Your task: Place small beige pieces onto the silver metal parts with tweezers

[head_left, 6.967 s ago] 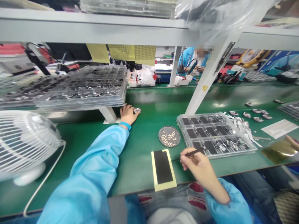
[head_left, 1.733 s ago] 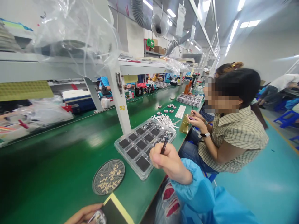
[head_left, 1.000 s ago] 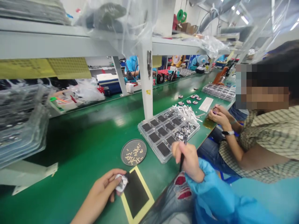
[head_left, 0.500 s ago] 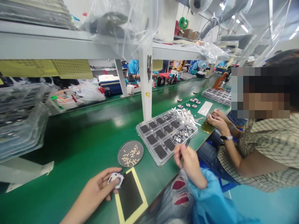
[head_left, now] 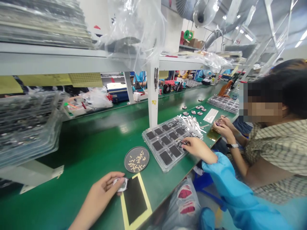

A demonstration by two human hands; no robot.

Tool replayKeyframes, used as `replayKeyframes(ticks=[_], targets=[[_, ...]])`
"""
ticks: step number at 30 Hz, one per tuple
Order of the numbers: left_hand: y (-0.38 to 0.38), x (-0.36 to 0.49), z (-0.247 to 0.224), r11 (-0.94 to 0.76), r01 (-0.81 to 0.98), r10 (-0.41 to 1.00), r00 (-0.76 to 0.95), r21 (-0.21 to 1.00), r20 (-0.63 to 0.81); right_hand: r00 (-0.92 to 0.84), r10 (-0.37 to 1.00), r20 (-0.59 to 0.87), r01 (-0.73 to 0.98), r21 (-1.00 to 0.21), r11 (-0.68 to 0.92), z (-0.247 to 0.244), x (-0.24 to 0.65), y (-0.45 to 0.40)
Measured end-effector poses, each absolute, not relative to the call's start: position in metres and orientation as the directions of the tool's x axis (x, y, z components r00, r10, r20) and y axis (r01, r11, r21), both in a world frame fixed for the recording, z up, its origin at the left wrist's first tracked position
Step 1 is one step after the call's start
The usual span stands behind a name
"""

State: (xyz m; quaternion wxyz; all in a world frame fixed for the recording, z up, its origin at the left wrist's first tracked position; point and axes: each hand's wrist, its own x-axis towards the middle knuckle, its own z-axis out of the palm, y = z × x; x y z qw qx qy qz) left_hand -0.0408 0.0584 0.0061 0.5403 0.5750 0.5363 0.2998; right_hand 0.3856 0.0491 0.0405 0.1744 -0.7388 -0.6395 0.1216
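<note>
My left hand (head_left: 105,191) is closed around a small white-rimmed, rounded-square part (head_left: 121,185), thumb across its face. It is just above the upper left edge of a black mat with a yellow border (head_left: 135,201). Over the right side of a clear compartment tray (head_left: 157,164), my right hand (head_left: 195,147) pinches a thin dark tool, apparently tweezers (head_left: 181,141). Its fingertips are among small metallic parts in the tray, and whether the tips grip one cannot be made out. Several compartments show dark square pads. A round grey perforated dish (head_left: 128,159) with small beige pieces stands between the hands.
White strips (head_left: 192,123) lie behind the tray, with several small parts (head_left: 199,113) beyond. A white shelf post (head_left: 153,108) rises behind the tray. Stacked clear trays (head_left: 28,127) stand at left. A co-worker's hands (head_left: 224,126) are at the bench on the right.
My right hand has moved forward and right from the tray's near edge to its right-hand compartments, tool in hand. My left hand still holds the white-rimmed part. The view has tilted slightly upward.
</note>
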Motion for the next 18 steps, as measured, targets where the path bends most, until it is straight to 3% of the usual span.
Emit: replayKeyframes(ticks=[7,14,18], targets=[[0.057,-0.042,0.012,0.115,0.399,0.961,0.188,0.91,-0.204,0.094,0.992,0.088,0.913,-0.405,-0.051,0.055,0.383,0.051],[0.062,-0.045,-0.003,0.28,0.316,0.937,0.116,0.907,-0.33,0.089,0.99,0.107,0.894,-0.447,-0.032,0.061,0.375,0.039],[0.061,-0.047,-0.008,0.227,0.41,0.925,0.192,0.883,-0.327,0.125,0.982,0.142,0.879,-0.474,-0.043,0.066,0.376,0.038]])
